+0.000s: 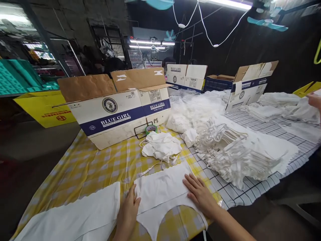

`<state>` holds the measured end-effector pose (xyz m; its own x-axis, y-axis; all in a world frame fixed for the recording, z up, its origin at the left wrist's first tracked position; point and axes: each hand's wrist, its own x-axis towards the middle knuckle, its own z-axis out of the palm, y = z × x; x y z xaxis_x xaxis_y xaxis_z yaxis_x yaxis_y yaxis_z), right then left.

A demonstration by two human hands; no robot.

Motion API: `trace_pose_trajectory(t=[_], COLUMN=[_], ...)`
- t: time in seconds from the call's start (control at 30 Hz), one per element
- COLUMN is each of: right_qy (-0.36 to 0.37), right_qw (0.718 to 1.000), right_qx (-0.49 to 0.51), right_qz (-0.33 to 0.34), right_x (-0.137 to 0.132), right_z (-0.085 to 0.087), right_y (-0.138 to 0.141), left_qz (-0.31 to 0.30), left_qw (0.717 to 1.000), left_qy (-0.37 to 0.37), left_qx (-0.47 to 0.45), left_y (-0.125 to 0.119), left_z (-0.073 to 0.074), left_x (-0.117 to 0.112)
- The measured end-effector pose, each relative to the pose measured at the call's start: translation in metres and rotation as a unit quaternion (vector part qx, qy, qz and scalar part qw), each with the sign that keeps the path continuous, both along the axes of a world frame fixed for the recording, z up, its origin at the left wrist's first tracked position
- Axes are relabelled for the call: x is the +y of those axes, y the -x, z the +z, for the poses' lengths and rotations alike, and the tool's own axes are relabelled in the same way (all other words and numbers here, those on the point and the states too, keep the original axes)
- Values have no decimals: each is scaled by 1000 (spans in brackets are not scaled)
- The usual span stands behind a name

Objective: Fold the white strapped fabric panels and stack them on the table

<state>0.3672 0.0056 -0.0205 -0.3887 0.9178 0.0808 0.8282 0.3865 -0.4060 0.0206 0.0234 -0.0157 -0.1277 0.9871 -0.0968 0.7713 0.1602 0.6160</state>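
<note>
"BLUE GIRL PREMIUM PILSENER BEER" on the front carton (122, 117), eleven o'clock; "BLUE GIRL" on the rear carton (182, 79), twelve o'clock; unreadable red lettering on the yellow container (42, 105), ten o'clock

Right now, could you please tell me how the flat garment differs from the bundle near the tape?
The flat garment lies spread out; the bundle is crumpled. The flat garment has the right hand on it and the left hand at its edge, while no hand touches the bundle. Both are white and lie on the yellow checked cloth.

Tube light (229, 3) glaring overhead | tabletop (82, 174) bright | wall (250, 47) dim | edges stretched (corners worst)
</note>
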Motion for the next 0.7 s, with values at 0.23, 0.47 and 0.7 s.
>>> trace_pose_trajectory(t=[0.23, 0.47, 0.7], right_qy=[-45, -79, -1], right_qw=[996, 993, 989], right_qx=[32, -38, -84], right_qz=[-75, -81, -120], right_x=[-5, 47, 56], right_z=[16, 4, -11], right_y=[-16, 14, -21], left_qz=[-16, -201, -143], left_qw=[985, 951, 968], left_qy=[-124, -106, -108], left_qx=[116, 210, 176], left_y=[8, -50, -28], left_z=[-18, -15, -20], left_x=[6, -3, -11])
